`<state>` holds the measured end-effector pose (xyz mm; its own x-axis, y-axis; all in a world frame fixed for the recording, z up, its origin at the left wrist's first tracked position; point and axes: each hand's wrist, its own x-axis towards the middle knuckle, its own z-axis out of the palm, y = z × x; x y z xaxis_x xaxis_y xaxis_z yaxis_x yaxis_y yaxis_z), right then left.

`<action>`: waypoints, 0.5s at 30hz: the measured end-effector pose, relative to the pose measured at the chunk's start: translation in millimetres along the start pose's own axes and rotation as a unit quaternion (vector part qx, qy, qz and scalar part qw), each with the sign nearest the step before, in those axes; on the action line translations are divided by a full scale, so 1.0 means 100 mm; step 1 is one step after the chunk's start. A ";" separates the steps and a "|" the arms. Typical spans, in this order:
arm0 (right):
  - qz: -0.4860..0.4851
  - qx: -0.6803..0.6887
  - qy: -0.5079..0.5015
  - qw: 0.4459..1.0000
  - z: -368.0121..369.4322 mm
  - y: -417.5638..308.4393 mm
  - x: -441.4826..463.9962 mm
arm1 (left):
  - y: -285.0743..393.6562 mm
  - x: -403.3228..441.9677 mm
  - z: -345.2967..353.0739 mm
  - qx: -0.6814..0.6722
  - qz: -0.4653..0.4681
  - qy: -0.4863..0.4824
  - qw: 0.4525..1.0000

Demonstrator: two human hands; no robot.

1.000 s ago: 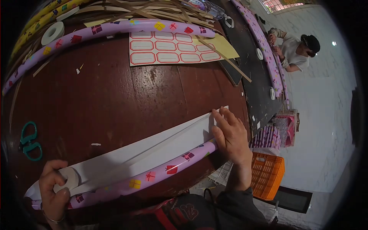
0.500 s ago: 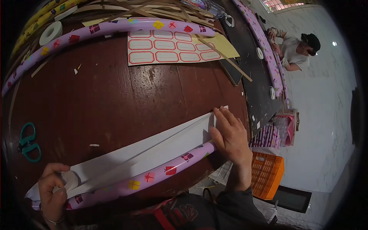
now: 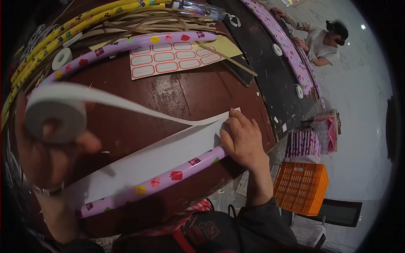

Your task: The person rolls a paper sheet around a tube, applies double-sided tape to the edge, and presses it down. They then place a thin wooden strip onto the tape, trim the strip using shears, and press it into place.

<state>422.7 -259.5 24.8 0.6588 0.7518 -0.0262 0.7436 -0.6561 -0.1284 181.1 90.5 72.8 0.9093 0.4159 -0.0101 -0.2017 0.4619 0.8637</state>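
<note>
My left hand [image 3: 52, 152] is raised at the left, gripping a roll of white tape [image 3: 57, 111]. A strip of tape [image 3: 139, 109] runs from the roll, lifted in the air, down to the right end of the white sheet. My right hand [image 3: 244, 137] rests with fingers spread on that end of the sheet. Beneath, the white underside [image 3: 147, 164] of the gift-patterned purple paper lies flat, its near edge a rolled purple tube [image 3: 168, 178].
Another purple roll [image 3: 126, 43], a label sheet [image 3: 168, 59], brown strips [image 3: 139, 25], yellow rolls [image 3: 84, 21] and a bottle [image 3: 200, 9] lie farther back. A person [image 3: 322, 44] works at the black table [image 3: 274, 90]. An orange crate [image 3: 300, 187] stands at the right.
My left hand has lifted the tape roll up off the paper, and the strip has risen with it. My right hand stays on the sheet's right end. The whole view has shifted slightly.
</note>
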 end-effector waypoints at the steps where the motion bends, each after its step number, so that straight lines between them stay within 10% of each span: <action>1: -0.003 0.002 0.004 1.000 0.01 0.01 0.00 | 0.10 0.32 0.24 -0.043 -0.056 -0.140 0.988; 15: -0.023 0.019 0.043 0.999 0.07 0.04 -0.05 | 0.12 1.86 1.12 -0.041 -0.013 -0.223 0.974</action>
<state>421.6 -265.2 17.5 0.6333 0.7710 0.0664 0.7691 -0.6176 -0.1644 388.8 85.9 138.0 0.9786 0.0295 0.2038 -0.1875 0.5370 0.8225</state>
